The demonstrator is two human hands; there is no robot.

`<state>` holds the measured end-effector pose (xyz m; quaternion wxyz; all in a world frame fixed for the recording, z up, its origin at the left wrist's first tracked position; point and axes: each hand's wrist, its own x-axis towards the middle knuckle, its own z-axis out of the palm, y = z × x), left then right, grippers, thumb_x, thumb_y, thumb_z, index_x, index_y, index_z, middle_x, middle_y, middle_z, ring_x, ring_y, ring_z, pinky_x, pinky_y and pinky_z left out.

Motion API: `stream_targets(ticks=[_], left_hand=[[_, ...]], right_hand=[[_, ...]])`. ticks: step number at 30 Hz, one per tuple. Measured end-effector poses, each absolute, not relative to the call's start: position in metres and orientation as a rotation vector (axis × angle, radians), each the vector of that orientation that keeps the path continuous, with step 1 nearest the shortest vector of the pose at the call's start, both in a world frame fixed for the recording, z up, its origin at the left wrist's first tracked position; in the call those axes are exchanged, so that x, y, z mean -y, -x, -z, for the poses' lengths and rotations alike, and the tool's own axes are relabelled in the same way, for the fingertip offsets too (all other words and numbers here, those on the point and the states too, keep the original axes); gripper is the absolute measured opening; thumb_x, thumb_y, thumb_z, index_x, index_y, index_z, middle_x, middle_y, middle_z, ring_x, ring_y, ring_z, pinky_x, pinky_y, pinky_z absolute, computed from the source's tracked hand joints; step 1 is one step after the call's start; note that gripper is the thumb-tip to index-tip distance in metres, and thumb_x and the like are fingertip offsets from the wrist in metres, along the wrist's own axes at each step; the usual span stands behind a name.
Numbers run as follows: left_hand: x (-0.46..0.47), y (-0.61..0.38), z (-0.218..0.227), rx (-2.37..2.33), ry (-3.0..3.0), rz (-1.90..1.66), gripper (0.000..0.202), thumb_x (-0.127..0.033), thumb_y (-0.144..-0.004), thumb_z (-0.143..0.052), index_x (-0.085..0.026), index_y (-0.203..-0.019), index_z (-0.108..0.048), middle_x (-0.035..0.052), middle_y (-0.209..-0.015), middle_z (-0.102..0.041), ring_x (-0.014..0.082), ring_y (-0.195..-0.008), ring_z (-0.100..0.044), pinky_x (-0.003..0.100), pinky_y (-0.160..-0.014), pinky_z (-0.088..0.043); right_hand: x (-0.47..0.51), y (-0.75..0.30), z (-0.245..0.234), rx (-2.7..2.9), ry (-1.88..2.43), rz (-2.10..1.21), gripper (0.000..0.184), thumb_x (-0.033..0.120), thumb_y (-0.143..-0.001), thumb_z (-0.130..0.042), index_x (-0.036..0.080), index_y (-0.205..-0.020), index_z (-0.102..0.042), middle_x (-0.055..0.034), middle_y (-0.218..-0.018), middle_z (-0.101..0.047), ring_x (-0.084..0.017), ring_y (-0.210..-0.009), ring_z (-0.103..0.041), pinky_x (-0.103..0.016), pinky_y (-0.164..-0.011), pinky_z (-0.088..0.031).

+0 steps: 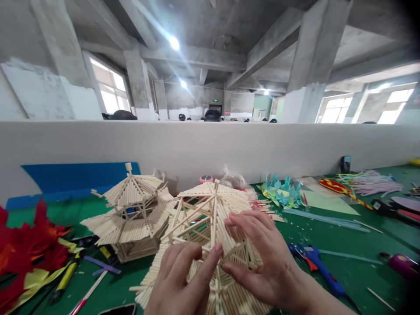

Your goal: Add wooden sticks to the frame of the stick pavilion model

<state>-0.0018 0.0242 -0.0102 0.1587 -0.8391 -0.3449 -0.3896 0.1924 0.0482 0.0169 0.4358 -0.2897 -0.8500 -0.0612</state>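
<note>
A pavilion model built of thin pale wooden sticks stands in front of me, with part of its upper roof an open stick frame. My left hand is curled at the near left edge of that roof, its thumb on the sticks near the front corner. What its curled fingers touch is partly hidden. From the right, my right hand grips the sloping roof panel, fingers on top and thumb low at the panel's edge. Left of it is a second, more fully roofed stick pavilion.
A blue glue gun lies right of my right hand, with glue sticks behind it. Folded blue-green paper sits farther back. Red and yellow paper pieces cover the left. A white partition bounds the green table.
</note>
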Motion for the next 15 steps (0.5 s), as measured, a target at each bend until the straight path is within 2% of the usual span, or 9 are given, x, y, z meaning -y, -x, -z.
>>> stream_targets(ticks=[3, 8, 12, 15], left_hand=[[-0.027, 0.004, 0.012, 0.959, 2.351, 1.065, 0.037, -0.003, -0.084, -0.036, -0.015, -0.115, -0.05, 0.0072, -0.095, -0.042, 0.0212, -0.086, -0.042, 0.039, -0.073, -0.041], [-0.037, 0.007, 0.015, 0.779, 2.24, 1.033, 0.032, -0.022, -0.088, -0.035, -0.016, -0.114, -0.053, 0.0068, -0.09, -0.044, 0.0199, -0.081, -0.045, 0.036, -0.067, -0.043], [-0.029, 0.001, 0.017, 0.857, 2.184, 1.098, 0.033, -0.022, -0.091, -0.029, -0.018, -0.11, -0.056, 0.0061, -0.089, -0.047, 0.0197, -0.084, -0.047, 0.038, -0.071, -0.042], [-0.014, -0.003, 0.024, 0.866, 2.171, 1.143, 0.029, -0.013, -0.089, -0.036, -0.021, -0.105, -0.058, 0.0042, -0.086, -0.052, 0.0188, -0.084, -0.051, 0.039, -0.075, -0.044]], right_hand=[[-0.043, -0.198, -0.014, 2.084, 0.743, 0.207, 0.056, 0.028, -0.072, -0.062, 0.013, -0.12, -0.038, -0.0075, -0.112, -0.055, -0.021, -0.105, -0.045, -0.036, -0.091, -0.036], [-0.033, -0.212, -0.003, 2.025, 0.742, 0.309, 0.054, 0.024, -0.071, -0.06, 0.012, -0.119, -0.04, -0.0087, -0.107, -0.058, -0.022, -0.102, -0.048, -0.036, -0.085, -0.043], [-0.024, -0.226, 0.007, 2.022, 0.796, 0.327, 0.053, 0.027, -0.072, -0.059, 0.014, -0.121, -0.04, -0.009, -0.104, -0.061, -0.023, -0.098, -0.055, -0.036, -0.081, -0.048], [-0.016, -0.238, 0.016, 1.976, 0.887, 0.315, 0.051, 0.027, -0.072, -0.059, 0.017, -0.119, -0.043, -0.0088, -0.103, -0.062, -0.023, -0.095, -0.059, -0.035, -0.077, -0.051]])
